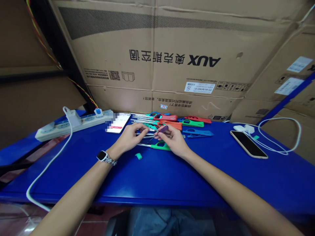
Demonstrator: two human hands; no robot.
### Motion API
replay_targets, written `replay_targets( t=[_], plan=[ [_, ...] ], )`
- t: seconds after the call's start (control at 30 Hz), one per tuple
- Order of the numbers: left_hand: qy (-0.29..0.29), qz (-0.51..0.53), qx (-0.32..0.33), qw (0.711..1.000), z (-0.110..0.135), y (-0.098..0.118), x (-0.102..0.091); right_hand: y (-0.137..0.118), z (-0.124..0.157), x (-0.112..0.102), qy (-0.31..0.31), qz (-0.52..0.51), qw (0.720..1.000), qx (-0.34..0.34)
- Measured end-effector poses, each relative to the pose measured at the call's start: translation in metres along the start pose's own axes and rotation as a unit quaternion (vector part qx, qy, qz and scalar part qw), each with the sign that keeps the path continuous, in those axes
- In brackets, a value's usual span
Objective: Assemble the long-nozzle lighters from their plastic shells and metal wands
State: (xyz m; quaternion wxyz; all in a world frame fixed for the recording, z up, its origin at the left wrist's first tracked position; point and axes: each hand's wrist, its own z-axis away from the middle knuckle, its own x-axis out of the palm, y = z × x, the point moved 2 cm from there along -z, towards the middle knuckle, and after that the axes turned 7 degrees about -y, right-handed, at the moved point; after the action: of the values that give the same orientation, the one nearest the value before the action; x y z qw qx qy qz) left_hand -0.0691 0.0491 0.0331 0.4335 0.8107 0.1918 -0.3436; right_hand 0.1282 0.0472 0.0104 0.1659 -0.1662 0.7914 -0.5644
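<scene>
Item: purple-handled screwdriver (163, 128), small, with a thin dark shaft. It is lying slantwise between both hands above the blue table (172, 177), handle pointing up-right, tip pointing down-left. Right hand (175, 141) is pinching the handle. Left hand (130, 137) is curling its fingers just beside the tip; what they are gripping cannot be told. Green lighter (160, 146) is lying directly beneath, metal tube running leftward. Lighter pile (177, 122) is sitting just behind.

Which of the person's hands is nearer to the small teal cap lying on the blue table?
Left. The left hand is just beyond the teal cap, slightly to its left; the right hand, gripping a purple tool, sits farther off to its right.
</scene>
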Motion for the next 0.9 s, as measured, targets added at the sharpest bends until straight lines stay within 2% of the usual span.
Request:
replay_targets(
  t=[0.2, 0.4, 0.63, 0.9],
  plan=[
    [-0.016, 0.010, 0.017, 1.000, 0.001, 0.000, 0.003, -0.010, 0.004, -0.027, 0.060, -0.024, 0.998, -0.005],
    [-0.064, 0.022, 0.047, 0.997, 0.000, 0.013, 0.017, -0.012, 0.015, -0.049, 0.099, -0.051, 0.994, 0.000],
    [-0.059, 0.038, 0.016, 0.997, -0.002, 0.016, 0.031, -0.013, 0.018, -0.043, 0.100, -0.064, 0.993, 0.001],
    [-0.061, 0.020, 0.017, 0.998, -0.001, 0.012, 0.034, -0.014, 0.019, -0.039, 0.089, -0.048, 0.995, -0.012]
  ],
)
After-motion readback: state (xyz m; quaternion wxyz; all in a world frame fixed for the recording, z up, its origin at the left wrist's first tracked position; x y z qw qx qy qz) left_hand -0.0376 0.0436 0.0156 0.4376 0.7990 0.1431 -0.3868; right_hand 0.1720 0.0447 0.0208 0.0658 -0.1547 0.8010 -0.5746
